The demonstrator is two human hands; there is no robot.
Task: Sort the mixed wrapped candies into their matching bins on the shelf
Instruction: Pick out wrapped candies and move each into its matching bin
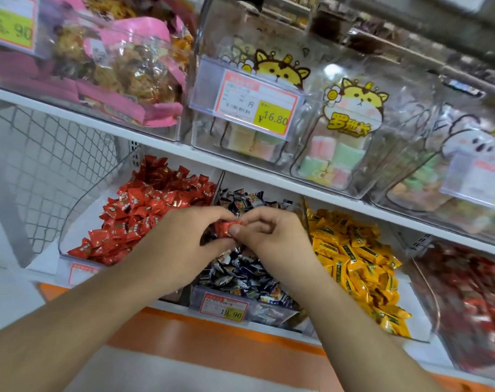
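Three clear bins sit side by side on the lower shelf. The left bin (71,222) holds red wrapped candies (144,210), the middle bin (209,299) dark blue ones (240,270), the right bin (423,321) yellow ones (353,258). Both hands meet above the middle bin. A red wrapped candy (225,228) is pinched between my left hand (184,241) and the thumb and fingers of my right hand (271,236). Part of the blue pile lies hidden under my hands.
A further bin of red sweets (472,301) stands at the far right. The upper shelf (155,142) carries clear tubs of pastel marshmallow packs (334,162) and pink snack bags (127,75). Price tags hang on the bin fronts, one reading 19.90 (225,306). A wire mesh panel (51,165) closes the left side.
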